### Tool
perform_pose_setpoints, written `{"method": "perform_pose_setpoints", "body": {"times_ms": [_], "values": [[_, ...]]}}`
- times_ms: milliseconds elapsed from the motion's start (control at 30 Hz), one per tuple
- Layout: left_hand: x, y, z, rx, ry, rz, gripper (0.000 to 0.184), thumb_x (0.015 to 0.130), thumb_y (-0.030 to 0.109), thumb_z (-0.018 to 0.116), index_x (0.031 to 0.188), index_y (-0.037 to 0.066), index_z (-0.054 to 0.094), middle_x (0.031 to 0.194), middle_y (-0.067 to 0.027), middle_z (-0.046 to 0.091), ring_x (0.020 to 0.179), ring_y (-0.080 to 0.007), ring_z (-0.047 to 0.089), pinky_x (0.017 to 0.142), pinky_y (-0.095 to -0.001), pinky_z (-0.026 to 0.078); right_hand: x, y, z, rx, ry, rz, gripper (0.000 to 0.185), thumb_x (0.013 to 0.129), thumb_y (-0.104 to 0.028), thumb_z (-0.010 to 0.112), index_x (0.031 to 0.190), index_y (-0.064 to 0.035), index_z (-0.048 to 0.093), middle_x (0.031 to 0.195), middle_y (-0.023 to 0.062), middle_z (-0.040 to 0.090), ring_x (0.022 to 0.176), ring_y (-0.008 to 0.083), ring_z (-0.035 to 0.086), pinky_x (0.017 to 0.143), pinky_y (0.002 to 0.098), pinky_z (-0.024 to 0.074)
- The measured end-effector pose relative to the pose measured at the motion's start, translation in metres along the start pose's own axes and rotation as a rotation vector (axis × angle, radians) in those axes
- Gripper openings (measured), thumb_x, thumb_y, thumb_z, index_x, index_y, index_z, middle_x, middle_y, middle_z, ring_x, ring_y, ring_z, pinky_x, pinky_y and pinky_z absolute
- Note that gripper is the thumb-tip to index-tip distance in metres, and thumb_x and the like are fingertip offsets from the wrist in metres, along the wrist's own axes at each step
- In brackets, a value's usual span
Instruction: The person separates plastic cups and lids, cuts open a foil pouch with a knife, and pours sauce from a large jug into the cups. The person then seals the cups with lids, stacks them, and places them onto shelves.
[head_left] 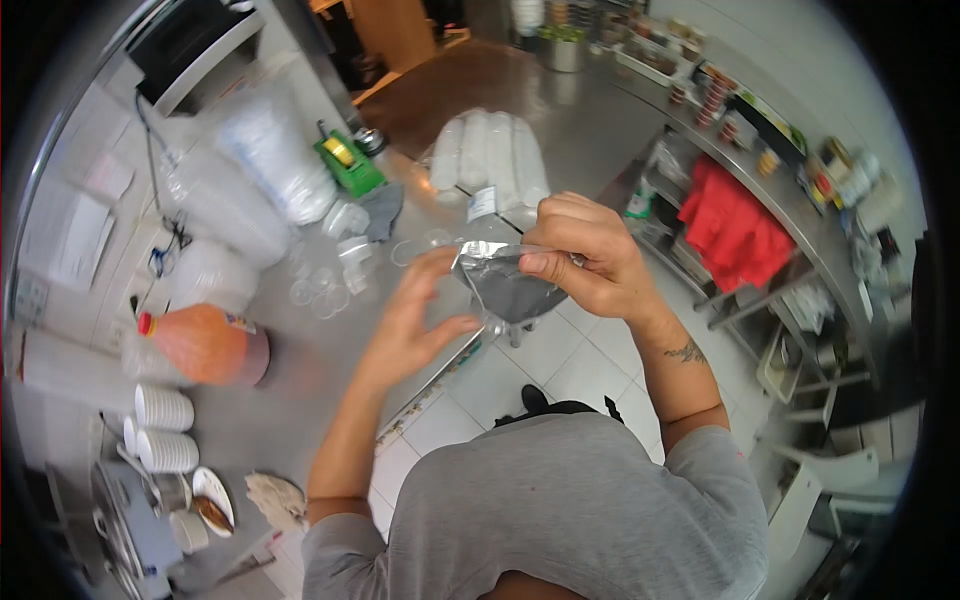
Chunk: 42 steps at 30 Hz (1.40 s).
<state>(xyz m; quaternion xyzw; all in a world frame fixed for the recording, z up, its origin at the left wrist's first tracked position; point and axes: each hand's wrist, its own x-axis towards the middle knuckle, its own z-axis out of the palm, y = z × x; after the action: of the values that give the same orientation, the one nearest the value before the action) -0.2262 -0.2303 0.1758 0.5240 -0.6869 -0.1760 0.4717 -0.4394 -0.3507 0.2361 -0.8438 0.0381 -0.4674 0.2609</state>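
Note:
A dark grey pouch (512, 290) with a shiny silvery top edge hangs in front of the body, over the counter's edge and the tiled floor. My right hand (590, 255) pinches its right upper side between thumb and fingers. My left hand (415, 320) is at the pouch's left side, thumb and fingers spread apart, its fingertips at the silvery edge; whether they touch it is hard to tell. Beyond the pouch, clear plastic packages of white stacked items (490, 150) lie on the metal counter (320, 410).
On the left stand an orange-filled jug (210, 345), stacked white cups (165, 430), small clear lids (325, 292) and a green tape dispenser (349, 165). A grey cloth (383, 210) lies beside it. At right, a red cloth (730, 220) hangs by a metal shelf.

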Motion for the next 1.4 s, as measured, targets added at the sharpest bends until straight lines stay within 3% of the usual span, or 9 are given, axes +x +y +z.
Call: {"method": "perform_pose_setpoints", "body": {"times_ms": [200,433,533,633,800,933,1167,1233,1400], "values": [[0.024,-0.038,0.073,-0.437,-0.076,0.065,0.013,0.083,0.002,0.067,0.094,-0.004,0.064,0.089,-0.0086,0.058,0.087,-0.0203,0.055,0.079,-0.0302,0.043,-0.044,-0.040,-0.013,-0.135,0.245,0.289,0.014,0.083,-0.011,0.071,0.080,0.0011,0.064,0.063,0.0059,0.046,0.061,0.0186,0.044,0.057,0.0329,0.0339],[-0.020,-0.025,0.124,-1.224,-0.351,-0.369,0.012,0.089,0.005,0.065,0.095,-0.005,0.068,0.085,-0.0029,0.062,0.079,-0.0118,0.054,0.074,-0.0250,0.043,-0.124,-0.101,-0.009,-0.300,0.592,0.481,0.014,0.084,-0.009,0.072,0.082,0.0030,0.065,0.063,0.0035,0.050,0.056,0.0117,0.043,0.051,0.0277,0.0300],[-0.022,-0.013,0.147,-1.103,-0.427,-0.278,0.017,0.090,0.011,0.067,0.098,-0.004,0.068,0.094,-0.0035,0.062,0.082,-0.0126,0.055,0.075,-0.0255,0.043,-0.139,-0.133,-0.018,-0.359,0.717,0.523,0.010,0.083,-0.006,0.071,0.082,0.0025,0.066,0.063,0.0054,0.053,0.056,0.0142,0.045,0.051,0.0297,0.0332],[-0.012,-0.007,0.162,-0.503,-0.441,0.066,0.027,0.092,0.020,0.068,0.106,-0.003,0.066,0.106,-0.0036,0.060,0.090,-0.0135,0.054,0.077,-0.0256,0.043,-0.148,-0.167,-0.038,-0.479,0.772,0.458,0.010,0.083,-0.005,0.071,0.081,0.0024,0.065,0.063,0.0054,0.052,0.056,0.0150,0.045,0.051,0.0299,0.0332],[-0.034,0.011,0.283,-1.398,-0.904,-0.485,0.049,0.094,0.034,0.063,0.128,0.001,0.051,0.118,-0.0042,0.058,0.110,-0.0161,0.053,0.093,-0.0302,0.041,-0.188,-0.225,-0.095,-0.751,0.704,0.314,0.011,0.079,-0.006,0.073,0.079,0.0009,0.064,0.062,0.0060,0.051,0.055,0.0173,0.045,0.052,0.0314,0.0338],[-0.047,0.082,0.354,-1.620,-1.097,-0.571,0.048,0.089,0.023,0.069,0.126,-0.002,0.051,0.122,-0.0071,0.060,0.115,-0.0193,0.055,0.100,-0.0315,0.040,-0.258,-0.280,-0.133,-0.927,0.803,0.354,0.012,0.082,-0.008,0.073,0.080,0.0006,0.065,0.062,0.0041,0.052,0.054,0.0130,0.044,0.050,0.0289,0.0324],[-0.104,0.195,0.465,-1.452,-1.298,-0.712,0.017,0.089,0.014,0.070,0.096,0.003,0.058,0.089,-0.0055,0.064,0.077,-0.0144,0.060,0.073,-0.0274,0.049,-0.397,-0.396,-0.177,-0.910,1.629,0.483,0.015,0.093,-0.014,0.066,0.085,-0.0013,0.065,0.067,-0.0044,0.053,0.055,0.0013,0.041,0.048,0.0196,0.0286],[-0.114,0.260,0.472,-1.394,-1.327,-0.659,0.015,0.089,0.011,0.070,0.084,0.007,0.056,0.080,-0.0027,0.062,0.066,-0.0107,0.056,0.064,-0.0236,0.047,-0.452,-0.434,-0.190,-0.909,1.791,0.343,0.015,0.094,-0.016,0.065,0.088,-0.0020,0.063,0.069,-0.0036,0.055,0.055,0.0018,0.045,0.048,0.0186,0.0335],[-0.134,0.430,0.488,-1.329,-1.547,-0.262,0.026,0.089,0.010,0.067,0.110,-0.002,0.058,0.092,-0.0053,0.059,0.066,-0.0105,0.054,0.061,-0.0231,0.046,-0.591,-0.485,-0.189,-0.653,2.223,-0.133,0.015,0.098,-0.019,0.058,0.094,-0.0049,0.059,0.084,0.0035,0.064,0.073,0.0124,0.060,0.066,0.0264,0.0508]]}}
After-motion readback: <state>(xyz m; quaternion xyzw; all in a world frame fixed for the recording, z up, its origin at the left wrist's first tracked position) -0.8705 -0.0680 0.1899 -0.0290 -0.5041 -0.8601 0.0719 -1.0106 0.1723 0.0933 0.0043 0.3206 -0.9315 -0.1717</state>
